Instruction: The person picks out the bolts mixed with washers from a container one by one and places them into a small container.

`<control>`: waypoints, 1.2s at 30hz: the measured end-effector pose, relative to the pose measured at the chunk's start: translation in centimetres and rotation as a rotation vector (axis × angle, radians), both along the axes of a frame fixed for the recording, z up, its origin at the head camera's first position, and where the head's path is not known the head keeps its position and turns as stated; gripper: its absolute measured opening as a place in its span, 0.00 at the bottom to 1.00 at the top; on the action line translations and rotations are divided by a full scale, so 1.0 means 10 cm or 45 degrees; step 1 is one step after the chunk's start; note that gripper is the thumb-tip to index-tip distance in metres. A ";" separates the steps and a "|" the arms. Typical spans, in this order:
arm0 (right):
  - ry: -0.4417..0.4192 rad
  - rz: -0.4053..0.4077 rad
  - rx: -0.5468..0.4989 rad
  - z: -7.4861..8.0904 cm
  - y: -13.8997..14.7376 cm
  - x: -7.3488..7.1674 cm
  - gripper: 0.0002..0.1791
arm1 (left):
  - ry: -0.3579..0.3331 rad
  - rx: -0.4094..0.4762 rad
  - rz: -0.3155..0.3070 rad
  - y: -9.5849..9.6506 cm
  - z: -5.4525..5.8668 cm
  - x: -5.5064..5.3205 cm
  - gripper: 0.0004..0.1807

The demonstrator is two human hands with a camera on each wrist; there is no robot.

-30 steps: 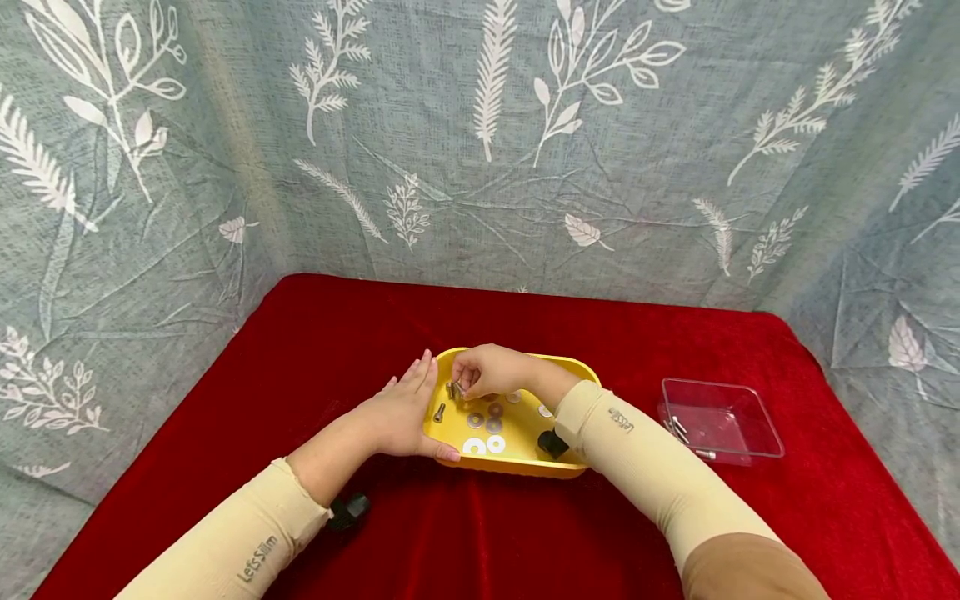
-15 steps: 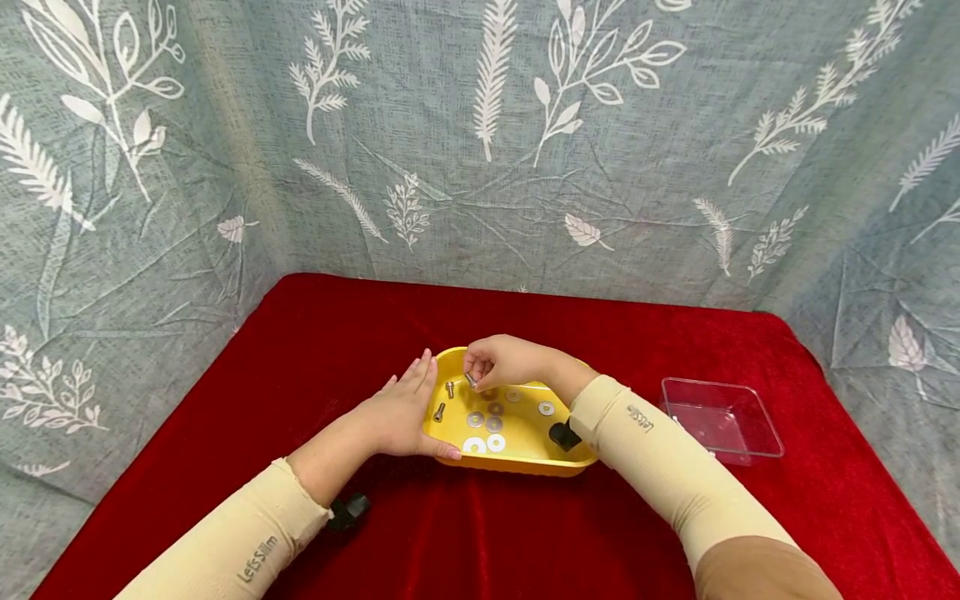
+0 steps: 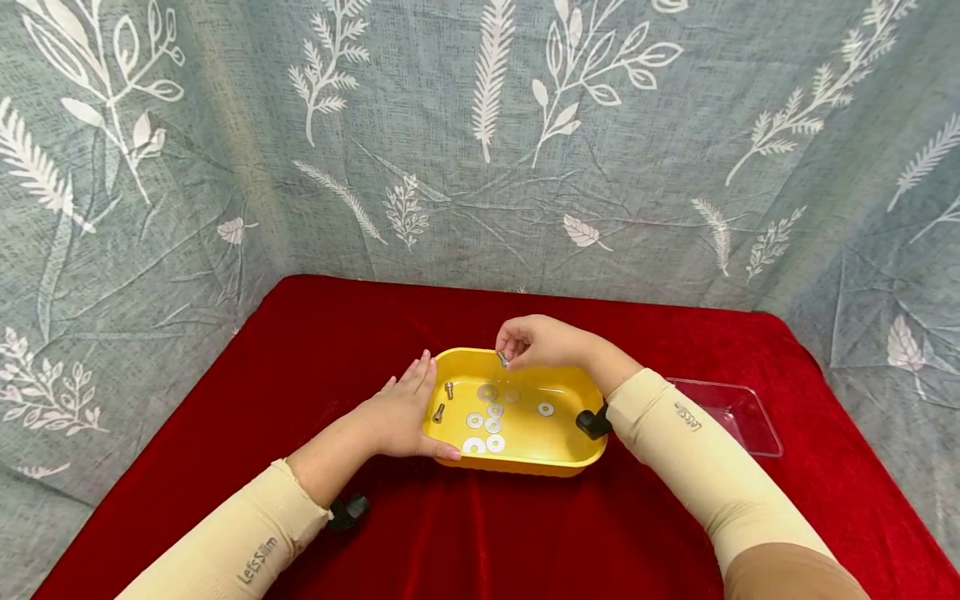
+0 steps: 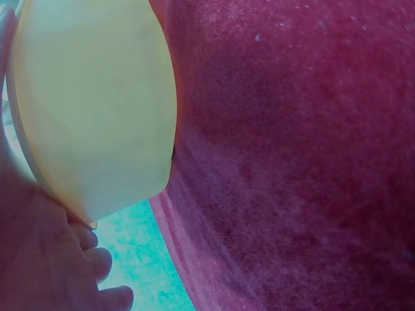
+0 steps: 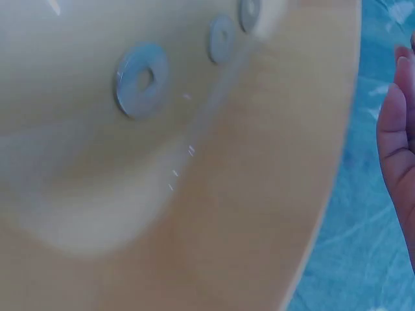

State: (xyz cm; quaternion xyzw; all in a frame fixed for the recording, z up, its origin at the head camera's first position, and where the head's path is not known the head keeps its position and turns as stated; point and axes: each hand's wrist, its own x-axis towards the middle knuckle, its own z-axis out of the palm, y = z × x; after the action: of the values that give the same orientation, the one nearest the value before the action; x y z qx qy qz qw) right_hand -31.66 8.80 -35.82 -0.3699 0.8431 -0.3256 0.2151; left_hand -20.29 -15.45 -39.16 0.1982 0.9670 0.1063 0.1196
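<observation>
My left hand point(image 3: 396, 417) lies against the left end of a yellow plastic bin point(image 3: 525, 469), fingers straight and thumb along the near rim. In the left wrist view the palm meets the bin's outer wall point(image 4: 97, 97). With fingertips and thumb, my right hand point(image 3: 546, 342) pinches a small silver screw point(image 3: 502, 359) over the bin's far rim. Two socket-head screws point(image 3: 439, 412) lie at the left inside the bin. Several flat washers point(image 3: 493, 425) are spread over its floor. Only part of the right hand shows in the right wrist view, where the screw is hidden.
A clear plastic box point(image 3: 757, 417) stands to the right, partly hidden by the right forearm. Red velvet cloth point(image 3: 360, 333) covers the table. A patterned grey-blue curtain point(image 3: 450, 167) hangs behind. Black camera mounts point(image 3: 592, 423) sit at the wrists.
My right hand has lifted the screw from the bin's left part and moved it up and to the right, over the far rim. The left hand and bin have stayed put.
</observation>
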 end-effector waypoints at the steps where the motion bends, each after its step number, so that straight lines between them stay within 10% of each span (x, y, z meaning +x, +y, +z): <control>1: -0.008 -0.008 -0.022 0.02 0.03 0.00 0.10 | 0.004 0.000 0.001 0.00 0.00 0.00 0.74; 36: -0.014 -0.307 -0.218 0.39 1.33 0.07 0.14 | 0.029 -0.004 0.000 0.00 -0.04 -0.01 0.74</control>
State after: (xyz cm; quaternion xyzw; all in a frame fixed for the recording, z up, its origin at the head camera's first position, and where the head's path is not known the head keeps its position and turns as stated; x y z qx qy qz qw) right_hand -30.92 22.08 -31.87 -0.2811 0.8494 -0.4220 0.1465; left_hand -20.44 -15.43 -39.52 0.1993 0.9684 0.1026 0.1089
